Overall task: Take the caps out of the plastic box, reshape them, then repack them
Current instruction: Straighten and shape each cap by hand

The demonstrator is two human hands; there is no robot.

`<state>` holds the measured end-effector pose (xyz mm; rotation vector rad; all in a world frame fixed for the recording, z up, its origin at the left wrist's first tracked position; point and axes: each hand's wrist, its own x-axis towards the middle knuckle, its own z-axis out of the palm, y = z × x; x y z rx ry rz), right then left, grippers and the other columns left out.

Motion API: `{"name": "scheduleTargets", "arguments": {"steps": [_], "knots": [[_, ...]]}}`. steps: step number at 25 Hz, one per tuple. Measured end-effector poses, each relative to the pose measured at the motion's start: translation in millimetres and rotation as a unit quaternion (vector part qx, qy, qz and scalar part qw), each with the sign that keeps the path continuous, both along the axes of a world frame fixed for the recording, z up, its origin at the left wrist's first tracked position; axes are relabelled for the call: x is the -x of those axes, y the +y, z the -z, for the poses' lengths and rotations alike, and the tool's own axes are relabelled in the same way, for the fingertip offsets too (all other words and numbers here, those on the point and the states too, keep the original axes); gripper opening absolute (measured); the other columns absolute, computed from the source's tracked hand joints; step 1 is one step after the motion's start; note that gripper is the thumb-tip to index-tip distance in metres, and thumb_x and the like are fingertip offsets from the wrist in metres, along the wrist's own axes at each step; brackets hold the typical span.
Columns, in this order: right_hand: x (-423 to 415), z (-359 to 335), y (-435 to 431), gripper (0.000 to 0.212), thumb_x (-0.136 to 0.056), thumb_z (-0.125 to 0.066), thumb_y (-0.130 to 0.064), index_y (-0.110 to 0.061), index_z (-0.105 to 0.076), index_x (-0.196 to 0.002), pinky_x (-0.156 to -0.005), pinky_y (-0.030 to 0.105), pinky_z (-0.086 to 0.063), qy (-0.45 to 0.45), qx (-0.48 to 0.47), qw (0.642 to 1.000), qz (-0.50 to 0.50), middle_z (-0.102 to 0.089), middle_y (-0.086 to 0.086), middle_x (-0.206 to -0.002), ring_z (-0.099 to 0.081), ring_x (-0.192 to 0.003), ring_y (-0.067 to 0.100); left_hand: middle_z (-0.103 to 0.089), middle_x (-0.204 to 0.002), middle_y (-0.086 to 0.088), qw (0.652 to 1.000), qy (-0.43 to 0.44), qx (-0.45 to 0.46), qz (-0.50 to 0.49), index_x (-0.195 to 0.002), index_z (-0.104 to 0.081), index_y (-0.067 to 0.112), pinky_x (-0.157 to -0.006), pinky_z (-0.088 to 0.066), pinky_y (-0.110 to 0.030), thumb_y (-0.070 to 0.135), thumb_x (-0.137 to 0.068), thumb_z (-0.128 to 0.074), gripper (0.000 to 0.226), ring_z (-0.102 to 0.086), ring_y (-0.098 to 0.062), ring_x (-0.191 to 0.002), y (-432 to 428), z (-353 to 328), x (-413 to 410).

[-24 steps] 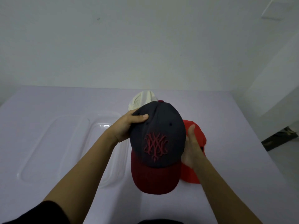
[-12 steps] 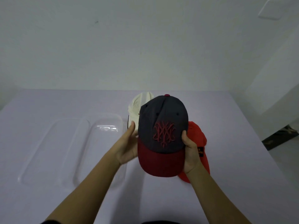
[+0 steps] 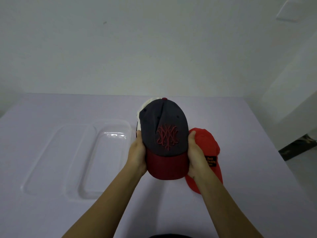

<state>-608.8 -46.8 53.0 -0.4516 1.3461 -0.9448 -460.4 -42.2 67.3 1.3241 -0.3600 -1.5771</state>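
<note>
Holding the navy cap over the middle of the desk, the left hand and the right hand clasp it from either side where the crown meets the brim. Each thumb lies up along the crown's flank; the other fingers are hidden behind the cap.

A broad stretch of bare desk runs from the red cap out to the right edge, and another between the forearms down to the near edge. Toward the left edge the room is taken by the clear plastic box, which lies just beside the left hand. A second clear piece lies alongside it; whether the two touch cannot be told.

The navy cap's long axis runs from the far edge to the near edge. Its dark red brim points at the near edge, its top button at the far edge, and the embroidered emblem faces up toward the camera.

The red cap lies on the desk partly behind the right hand, its length also running far to near. The cream cap shows only as a sliver behind the navy crown, on the far-edge side.
</note>
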Motion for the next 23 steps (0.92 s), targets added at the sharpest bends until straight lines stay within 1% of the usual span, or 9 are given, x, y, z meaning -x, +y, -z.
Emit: {"name": "scheduleTargets", "arguments": {"steps": [4, 6, 8, 10, 11, 14, 17, 20, 23], "knots": [[-1.0, -5.2, 3.3, 0.065, -0.087, -0.031, -0.067, -0.02, -0.061, -0.121, -0.099, 0.044, -0.046, 0.014, 0.028, 0.999, 0.044, -0.065, 0.002, -0.117, -0.06, -0.108, 0.024, -0.076, -0.084, 0.001, 1.0, -0.019, 0.005, -0.011, -0.092, -0.068, 0.021, -0.083, -0.055, -0.037, 0.057, -0.091, -0.042, 0.045, -0.068, -0.02, -0.09, -0.2, -0.5, 0.9], [0.7, -4.6, 7.1, 0.062, -0.088, -0.031, -0.066, -0.021, -0.061, -0.12, -0.1, 0.044, -0.045, 0.021, 0.034, 0.998, 0.047, -0.066, 0.002, -0.116, -0.06, -0.108, 0.023, -0.071, -0.091, -0.004, 0.995, -0.095, 0.028, 0.012, -0.095, -0.066, 0.018, -0.077, -0.053, -0.034, 0.056, -0.095, -0.03, 0.052, -0.064, -0.02, -0.088, -2.9, 1.2, -4.6], [2.8, -3.4, 11.2, 0.06, -0.089, -0.031, -0.065, -0.022, -0.062, -0.118, -0.1, 0.045, -0.046, 0.018, 0.039, 0.998, 0.046, -0.067, 0.001, -0.112, -0.061, -0.106, 0.023, -0.065, -0.098, -0.009, 0.985, -0.145, 0.089, 0.008, -0.106, -0.061, 0.011, -0.079, -0.05, -0.033, 0.052, -0.097, -0.02, 0.058, -0.061, -0.021, -0.089, -10.8, -1.5, -17.7], [2.3, -2.6, 14.7, 0.058, -0.09, -0.031, -0.062, -0.021, -0.061, -0.119, -0.099, 0.043, -0.046, 0.023, 0.055, 0.997, 0.044, -0.067, 0.0, -0.11, -0.061, -0.106, 0.021, -0.065, -0.106, -0.008, 0.974, -0.15, 0.166, 0.035, -0.108, -0.061, 0.008, -0.089, -0.047, -0.036, 0.051, -0.097, -0.025, 0.057, -0.061, -0.019, -0.097, -22.9, -8.6, -33.9], [0.7, -2.1, 15.8, 0.058, -0.091, -0.03, -0.061, -0.021, -0.061, -0.119, -0.099, 0.043, -0.046, 0.025, 0.059, 0.997, 0.044, -0.067, 0.0, -0.111, -0.061, -0.106, 0.021, -0.065, -0.1, -0.008, 0.962, -0.173, 0.2, 0.07, -0.102, -0.062, 0.006, -0.087, -0.047, -0.037, 0.051, -0.094, -0.034, 0.053, -0.061, -0.018, -0.093, -29.0, -12.8, -40.5], [-8.8, -1.3, 19.7, 0.055, -0.092, -0.03, -0.06, -0.022, -0.062, -0.115, -0.099, 0.043, -0.046, 0.009, 0.053, 0.997, 0.048, -0.066, 0.003, -0.117, -0.061, -0.105, 0.021, -0.049, -0.07, -0.005, 0.896, -0.33, 0.276, 0.113, -0.076, -0.056, 0.006, -0.061, -0.038, -0.031, 0.037, -0.096, -0.044, 0.039, -0.045, -0.016, -0.067, -37.4, -25.1, -41.9], [-15.0, 1.0, 21.8, 0.058, -0.091, -0.03, -0.061, -0.021, -0.059, -0.122, -0.102, 0.046, -0.044, 0.011, 0.045, 0.998, 0.045, -0.064, 0.003, -0.121, -0.059, -0.111, 0.023, -0.06, -0.077, 0.006, 0.891, -0.368, 0.261, 0.059, -0.082, -0.06, 0.02, -0.063, -0.041, -0.024, 0.045, -0.095, -0.039, 0.035, -0.054, -0.01, -0.07, -43.2, -28.6, -41.3], [-16.6, 0.7, 25.7, 0.056, -0.093, -0.031, -0.057, -0.02, -0.056, -0.128, -0.102, 0.044, -0.044, 0.035, 0.078, 0.996, 0.023, -0.063, 0.002, -0.123, -0.058, -0.112, 0.02, -0.07, -0.098, 0.0, 0.89, -0.362, 0.187, 0.204, -0.096, -0.069, 0.022, -0.081, -0.049, -0.032, 0.07, -0.082, -0.036, 0.06, -0.064, -0.016, -0.092, -57.1, -40.7, -49.2], [-17.5, -0.1, 28.1, 0.055, -0.094, -0.031, -0.054, -0.019, -0.054, -0.13, -0.103, 0.043, -0.043, 0.049, 0.084, 0.995, 0.012, -0.062, 0.001, -0.125, -0.057, -0.114, 0.019, -0.068, -0.087, -0.005, 0.846, -0.409, 0.217, 0.262, -0.083, -0.068, 0.015, -0.074, -0.048, -0.032, 0.053, -0.086, -0.053, 0.041, -0.063, -0.021, -0.084, -65.1, -54.9, -45.5]]}}
